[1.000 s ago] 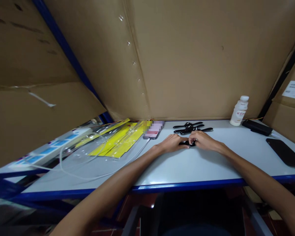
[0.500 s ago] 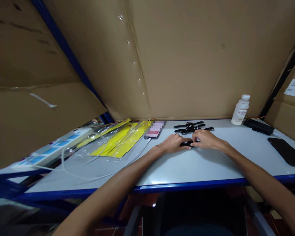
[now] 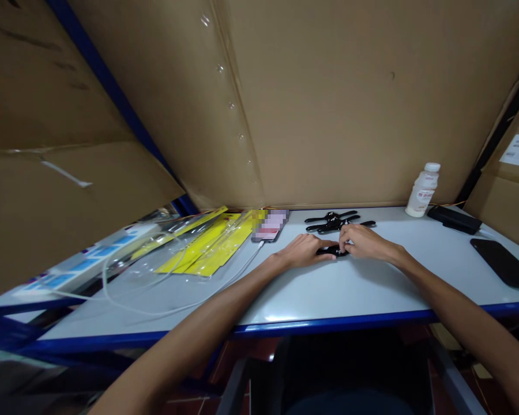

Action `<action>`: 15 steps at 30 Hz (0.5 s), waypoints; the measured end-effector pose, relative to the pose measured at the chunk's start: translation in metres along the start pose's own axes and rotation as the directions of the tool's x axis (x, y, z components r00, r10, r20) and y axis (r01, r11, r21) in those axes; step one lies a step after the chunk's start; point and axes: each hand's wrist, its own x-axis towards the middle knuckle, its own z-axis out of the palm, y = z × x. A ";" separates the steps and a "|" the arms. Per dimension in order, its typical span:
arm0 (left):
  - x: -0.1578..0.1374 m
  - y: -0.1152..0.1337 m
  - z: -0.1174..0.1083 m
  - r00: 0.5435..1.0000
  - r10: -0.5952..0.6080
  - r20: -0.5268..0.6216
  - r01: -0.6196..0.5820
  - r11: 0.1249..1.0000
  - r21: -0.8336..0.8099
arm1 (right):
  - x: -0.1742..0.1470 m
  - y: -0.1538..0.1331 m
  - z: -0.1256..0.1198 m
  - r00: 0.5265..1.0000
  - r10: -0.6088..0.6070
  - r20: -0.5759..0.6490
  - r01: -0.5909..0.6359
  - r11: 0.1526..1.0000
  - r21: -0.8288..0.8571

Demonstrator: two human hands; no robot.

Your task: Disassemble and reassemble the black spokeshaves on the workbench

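A black spokeshave [image 3: 338,252] lies on the table between my hands, its right end hidden by my fingers. My left hand [image 3: 301,251] is closed on its left handle, thumb along the near side. The bent fingers of my right hand [image 3: 363,241] pinch at its middle; whether they hold the body or a small part on it is too small to tell. Just beyond lie more black spokeshaves [image 3: 332,217], close together with their handles pointing sideways.
Left of my hands are a charging phone [image 3: 277,225], a white cable [image 3: 155,313] and yellow-backed clear packages [image 3: 218,253]. A plastic bottle [image 3: 422,193], a black case-like object [image 3: 454,219] and a dark phone [image 3: 504,263] are at right. Cardboard [image 3: 328,104] walls the back.
My right fingers have shifted slightly at the spokeshave's middle, showing more of its body. My left hand stays on the handle. The view has moved a little.
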 end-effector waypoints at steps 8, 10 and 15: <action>0.001 -0.001 0.002 1.000 0.000 -0.001 0.000 1.000 -0.003 | 0.000 -0.003 0.004 1.000 -0.027 -0.002 0.027 1.000 -0.003; 0.001 -0.001 0.002 1.000 0.000 0.001 0.000 1.000 -0.002 | 0.000 -0.005 0.002 0.999 -0.041 0.010 0.041 0.999 0.005; 0.000 0.000 0.001 1.000 -0.003 0.003 0.003 1.000 0.003 | -0.002 -0.006 -0.001 1.000 -0.007 -0.013 0.007 1.000 -0.020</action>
